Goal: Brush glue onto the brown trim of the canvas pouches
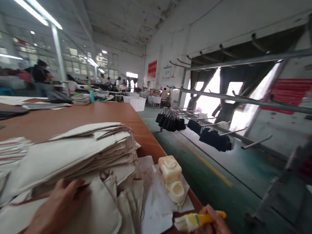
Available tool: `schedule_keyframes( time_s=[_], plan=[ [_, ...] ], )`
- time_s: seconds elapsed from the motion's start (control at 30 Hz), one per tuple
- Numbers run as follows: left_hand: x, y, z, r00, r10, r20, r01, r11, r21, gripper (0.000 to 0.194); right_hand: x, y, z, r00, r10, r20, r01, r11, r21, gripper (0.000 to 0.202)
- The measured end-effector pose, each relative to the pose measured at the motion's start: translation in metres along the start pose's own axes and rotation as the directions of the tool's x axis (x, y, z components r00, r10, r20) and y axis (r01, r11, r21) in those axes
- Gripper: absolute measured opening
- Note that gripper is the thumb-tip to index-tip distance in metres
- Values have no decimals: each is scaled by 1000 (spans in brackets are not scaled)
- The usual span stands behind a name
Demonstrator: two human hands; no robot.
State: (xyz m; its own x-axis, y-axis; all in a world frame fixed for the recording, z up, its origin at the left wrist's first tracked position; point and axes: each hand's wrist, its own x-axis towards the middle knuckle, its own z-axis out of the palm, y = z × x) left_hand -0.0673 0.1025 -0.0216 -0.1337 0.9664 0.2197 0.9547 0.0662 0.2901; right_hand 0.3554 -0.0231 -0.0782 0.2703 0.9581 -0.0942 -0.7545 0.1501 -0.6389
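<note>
My right hand [214, 233] grips a paint brush [199, 221] by its yellow handle. The brush's pale bristles point left, over the table's edge, and look coated with something whitish. My left hand [55, 209] lies among cream fabric pieces [90, 214], its bent fingers at the upper edge of one piece; the fingertips are partly hidden and blurred. Just beyond it rises a thick, uneven stack of cream fabric pieces [86, 143]. Between the stack and the table edge a stained whitish plastic container [169, 170] with an open mouth rests on white paper sheets [156, 221].
The brown table [112, 112] stretches away, with dark and pale flat pieces [2, 114] at left. Beyond its right edge, a metal rack [230, 97] with prongs holds black bags [171, 119] and dark blue pieces [215, 139]. People [40, 77] stand or sit farther back.
</note>
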Motion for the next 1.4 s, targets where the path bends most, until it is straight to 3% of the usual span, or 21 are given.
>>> schedule_keyframes(
  time_s=[0.07,0.2,0.37,0.7,0.8,0.9,1.03,1.23,1.3,1.4],
  plan=[
    [-5,-4,5,998,53,41,-52,999,-11,30,-5,1,2,997,71,-40,-71,997,5,44],
    [-20,6,4,987,40,157,-26,995,-92,25,-7,10,8,978,188,-90,-188,982,3,51],
    [-41,23,-2,980,80,185,-57,990,-127,19,-11,26,39,970,239,-46,-241,970,-41,49],
    [-60,34,-5,979,58,194,-28,988,-154,13,-13,58,97,999,4,50,5,983,-184,42],
    [-69,31,-4,957,105,271,-21,954,-298,17,-12,63,112,992,-84,92,106,961,-257,37],
    [-82,33,-7,931,167,324,31,850,-526,16,-11,69,123,979,-133,153,178,926,-332,35],
    [-100,46,-21,925,151,349,116,763,-636,13,-10,80,130,944,-174,279,292,835,-466,36],
    [-115,53,-28,911,126,393,223,652,-725,15,0,78,131,850,-291,440,526,529,-666,40],
    [-117,51,-26,907,121,403,240,639,-731,18,0,71,129,834,-355,423,552,513,-658,37],
    [-120,51,-24,907,144,396,222,636,-739,19,-6,67,129,844,-340,415,536,583,-611,31]
  ],
)
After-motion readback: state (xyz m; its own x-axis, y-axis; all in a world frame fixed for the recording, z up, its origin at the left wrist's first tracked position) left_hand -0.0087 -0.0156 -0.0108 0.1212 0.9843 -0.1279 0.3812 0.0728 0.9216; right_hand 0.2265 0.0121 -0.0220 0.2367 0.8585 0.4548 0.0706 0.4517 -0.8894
